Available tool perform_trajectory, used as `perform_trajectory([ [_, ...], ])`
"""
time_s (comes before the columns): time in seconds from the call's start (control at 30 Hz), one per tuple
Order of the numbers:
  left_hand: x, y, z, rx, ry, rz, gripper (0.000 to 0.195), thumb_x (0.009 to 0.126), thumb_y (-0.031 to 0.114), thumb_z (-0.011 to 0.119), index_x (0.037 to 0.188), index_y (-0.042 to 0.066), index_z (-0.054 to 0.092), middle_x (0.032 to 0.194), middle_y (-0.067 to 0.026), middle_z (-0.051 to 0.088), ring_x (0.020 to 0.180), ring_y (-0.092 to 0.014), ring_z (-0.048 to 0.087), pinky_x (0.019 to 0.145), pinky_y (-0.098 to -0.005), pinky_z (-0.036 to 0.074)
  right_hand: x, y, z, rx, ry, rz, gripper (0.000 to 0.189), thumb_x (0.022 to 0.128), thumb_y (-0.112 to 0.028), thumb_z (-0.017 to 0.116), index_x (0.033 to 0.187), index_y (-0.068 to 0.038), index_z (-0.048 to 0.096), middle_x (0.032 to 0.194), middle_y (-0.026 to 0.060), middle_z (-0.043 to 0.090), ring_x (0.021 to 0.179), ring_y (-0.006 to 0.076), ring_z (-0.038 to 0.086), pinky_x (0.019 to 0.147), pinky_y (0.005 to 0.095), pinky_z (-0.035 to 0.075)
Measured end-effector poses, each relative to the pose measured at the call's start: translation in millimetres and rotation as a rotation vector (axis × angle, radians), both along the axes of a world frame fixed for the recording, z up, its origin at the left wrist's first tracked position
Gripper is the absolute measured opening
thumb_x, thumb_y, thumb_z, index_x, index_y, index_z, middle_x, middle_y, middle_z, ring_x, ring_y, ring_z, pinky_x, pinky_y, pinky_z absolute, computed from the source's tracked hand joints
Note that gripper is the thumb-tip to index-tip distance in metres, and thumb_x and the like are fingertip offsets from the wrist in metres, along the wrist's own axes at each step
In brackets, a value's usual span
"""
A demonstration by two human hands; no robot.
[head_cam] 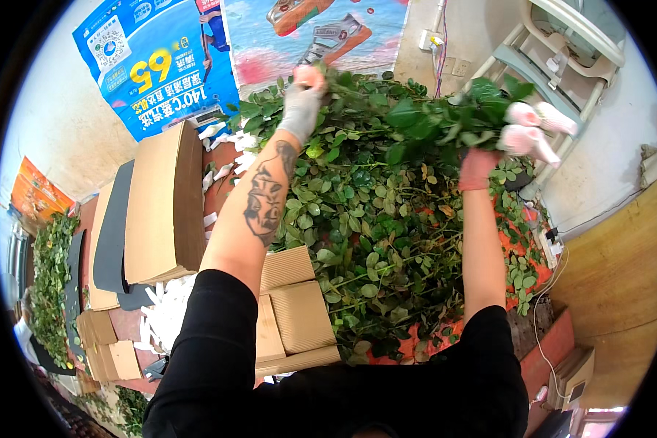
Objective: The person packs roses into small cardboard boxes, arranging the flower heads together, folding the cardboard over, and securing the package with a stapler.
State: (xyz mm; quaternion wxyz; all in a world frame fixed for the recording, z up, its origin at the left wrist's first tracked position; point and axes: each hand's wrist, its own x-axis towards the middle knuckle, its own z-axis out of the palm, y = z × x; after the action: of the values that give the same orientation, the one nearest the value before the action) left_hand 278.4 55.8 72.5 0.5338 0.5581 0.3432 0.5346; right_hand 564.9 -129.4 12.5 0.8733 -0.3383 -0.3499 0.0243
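Observation:
My left hand (pixel 305 101), in a pale glove with pinkish fingertips, is at the top of the leaf pile, closed around the stem end of a leafy bunch; blur hides its exact grip. Over on the right, my right hand (pixel 477 167), in a reddish glove, holds flower stems from below. Several pale pink flower heads (pixel 520 139) in white net sleeves stick out to the right past it. Green leaves (pixel 427 117) span the space between both hands. Beneath lies a broad heap of leafy cut stems (pixel 372 219) on a red surface.
To the left stand a stack of cardboard sheets (pixel 156 208), a dark sheet (pixel 114 230), loose white net sleeves (pixel 216 137) and white strips (pixel 167 312). Corrugated cardboard (pixel 301 312) lies near my body. A power strip (pixel 549 249) with cables and a pale metal-framed chair (pixel 553 60) are at the right.

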Motion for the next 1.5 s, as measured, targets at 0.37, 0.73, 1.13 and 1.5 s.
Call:
perform_trajectory([
  [0.37, -48, 60, -126, -0.514, -0.457, -0.113, 0.016, 0.090, 0.003, 0.049, 0.104, 0.008, 0.052, 0.098, -0.0100, 0.059, 0.086, -0.026, 0.060, 0.076, -0.0423, 0.054, 216, -181, 149, -0.925, -0.691, -0.928, 0.043, 0.082, -0.026, 0.058, 0.117, -0.003, 0.057, 0.119, 0.0148, 0.058, 0.104, 0.0266, 0.057, 0.088, 0.0368, 0.045],
  [0.73, -62, 25, -113, -0.709, -0.017, -0.173, 0.034, 0.089, 0.029, 0.057, 0.118, 0.013, 0.047, 0.113, -0.0076, 0.055, 0.089, -0.024, 0.060, 0.074, -0.0410, 0.053, 155, -79, 139, -0.191, -0.234, -0.624, 0.041, 0.086, -0.020, 0.055, 0.123, -0.004, 0.051, 0.112, 0.0071, 0.059, 0.093, 0.0232, 0.056, 0.083, 0.0305, 0.045],
  [1.13, -184, -27, -34, -0.157, 0.201, -0.304, 0.066, 0.090, 0.021, 0.055, 0.144, 0.008, 0.020, 0.138, -0.0089, 0.038, 0.121, -0.022, 0.042, 0.092, -0.0368, 0.041, 266, -280, 265, -1.323, -0.822, -1.838, 0.044, 0.082, -0.027, 0.060, 0.120, -0.005, 0.054, 0.120, 0.0175, 0.056, 0.113, 0.0303, 0.053, 0.093, 0.0385, 0.042],
  [1.5, -253, -128, 28, 0.397, 0.262, -0.211, 0.050, 0.089, 0.012, 0.059, 0.133, 0.000, 0.039, 0.132, -0.0125, 0.046, 0.123, -0.021, 0.044, 0.101, -0.0320, 0.037, -56, -190, 317, -0.765, -1.534, -0.923, 0.052, 0.079, -0.016, 0.053, 0.129, -0.003, 0.047, 0.126, 0.0152, 0.052, 0.120, 0.0286, 0.047, 0.104, 0.0363, 0.033],
])
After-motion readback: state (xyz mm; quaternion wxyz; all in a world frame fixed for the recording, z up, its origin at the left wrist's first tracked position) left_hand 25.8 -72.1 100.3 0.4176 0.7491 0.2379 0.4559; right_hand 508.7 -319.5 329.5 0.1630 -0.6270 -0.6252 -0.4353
